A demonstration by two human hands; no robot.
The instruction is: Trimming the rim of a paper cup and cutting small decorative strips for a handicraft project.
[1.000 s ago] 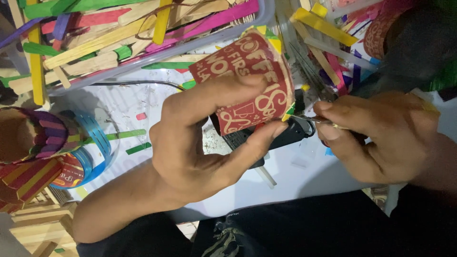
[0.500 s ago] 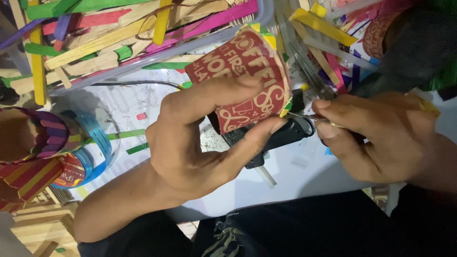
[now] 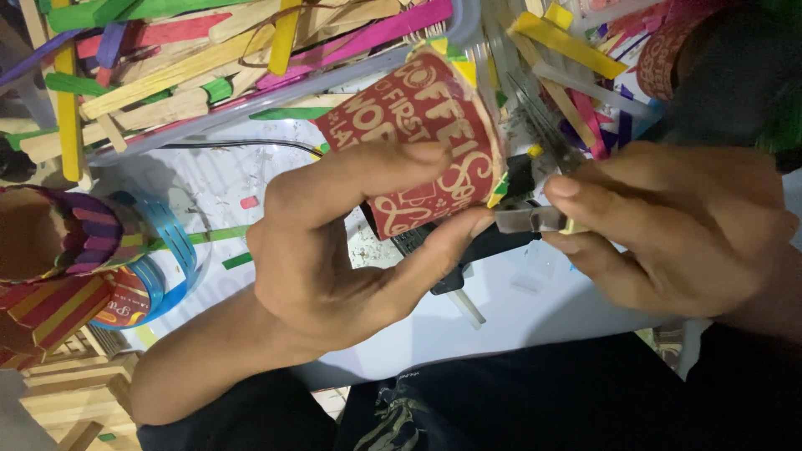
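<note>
My left hand grips a red paper cup on its side, thumb under it and fingers over the top. Coloured stick pieces, green and yellow, show at the cup's rim. My right hand holds a small metal tool, likely scissors or pliers, with its tip against the cup's rim. A black glue gun lies on the white work surface just beneath the cup, partly hidden by my fingers.
A clear tray heaped with coloured craft sticks sits at the top. More sticks lie at the upper right. At the left stands a stick-covered cup and a blue ring. A black cable crosses the surface.
The cup has turned and lifted slightly in my left hand, and my right hand has brought the tool closer to the rim.
</note>
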